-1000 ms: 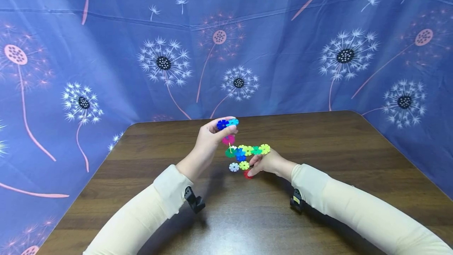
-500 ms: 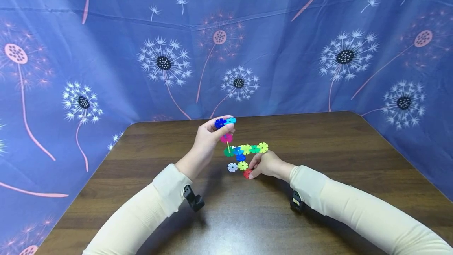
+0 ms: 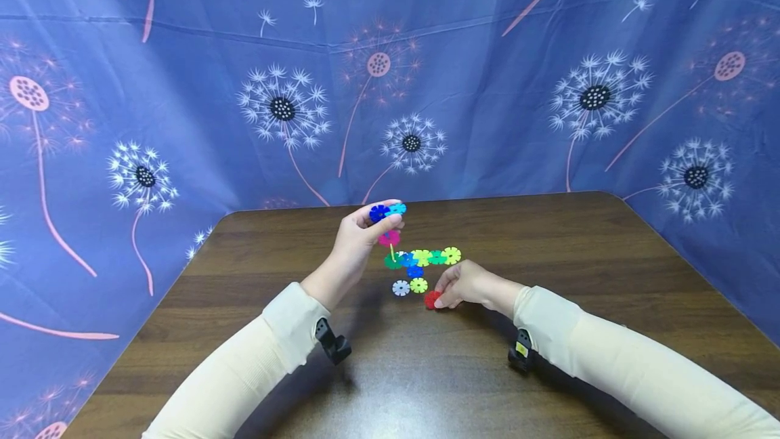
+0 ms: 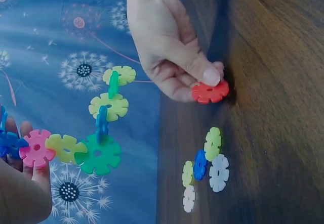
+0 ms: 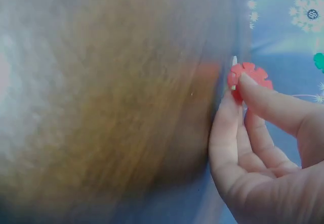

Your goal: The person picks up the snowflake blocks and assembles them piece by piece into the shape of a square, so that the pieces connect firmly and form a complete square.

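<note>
My left hand holds a chain of flower-shaped interlocking discs up off the table by its blue end. A pink disc sits by the fingers; past it come yellow, green and blue ones, slotted edge to edge and branching to the right. Between thumb and fingers, my right hand pinches a red flower-shaped disc low over the tabletop. Just left of the red disc lies a small group with a yellow disc, a white disc and a blue disc.
The dark wooden table has its far edge close behind the left hand. A blue curtain with dandelion prints hangs behind and beside it. Each wrist carries a black camera mount.
My right hand has drawn slightly right with the red disc, widening the gap to the yellow one. The left hand shifted a little left with the chain, then held still.
</note>
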Action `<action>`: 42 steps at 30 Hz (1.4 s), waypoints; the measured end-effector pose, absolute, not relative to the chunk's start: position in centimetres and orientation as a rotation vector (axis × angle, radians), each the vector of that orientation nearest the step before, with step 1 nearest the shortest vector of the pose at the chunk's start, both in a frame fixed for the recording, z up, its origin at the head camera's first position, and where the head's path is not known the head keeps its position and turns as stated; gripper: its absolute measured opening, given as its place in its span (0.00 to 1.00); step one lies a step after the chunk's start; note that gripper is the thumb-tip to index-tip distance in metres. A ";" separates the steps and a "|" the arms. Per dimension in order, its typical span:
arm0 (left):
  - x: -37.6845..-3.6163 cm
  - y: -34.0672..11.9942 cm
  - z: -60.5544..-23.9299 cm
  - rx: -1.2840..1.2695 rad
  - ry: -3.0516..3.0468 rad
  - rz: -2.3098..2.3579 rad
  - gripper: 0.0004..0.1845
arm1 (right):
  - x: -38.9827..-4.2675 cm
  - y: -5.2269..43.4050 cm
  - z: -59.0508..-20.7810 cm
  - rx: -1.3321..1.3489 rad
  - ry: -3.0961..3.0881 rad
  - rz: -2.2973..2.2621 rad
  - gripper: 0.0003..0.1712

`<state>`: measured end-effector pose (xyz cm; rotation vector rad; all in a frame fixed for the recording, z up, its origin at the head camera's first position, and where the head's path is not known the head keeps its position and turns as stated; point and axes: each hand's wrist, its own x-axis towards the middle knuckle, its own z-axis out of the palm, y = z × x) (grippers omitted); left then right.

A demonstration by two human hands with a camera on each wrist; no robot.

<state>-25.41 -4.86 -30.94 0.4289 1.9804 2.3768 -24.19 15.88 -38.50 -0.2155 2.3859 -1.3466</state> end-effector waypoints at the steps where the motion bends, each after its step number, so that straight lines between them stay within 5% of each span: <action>1: -25.4 -4.9 -30.9 0.431 1.981 2.376 0.19 | -24.1 16.0 -38.5 -0.233 2.343 -1.367 0.13; 26: -24.7 -4.6 -31.6 0.451 2.014 2.270 0.18 | -22.0 17.5 -29.0 -0.376 2.255 -1.693 0.17; 42: -24.1 -4.2 -31.7 0.508 2.040 2.230 0.19 | -22.5 16.3 -27.3 -0.422 2.480 -1.802 0.18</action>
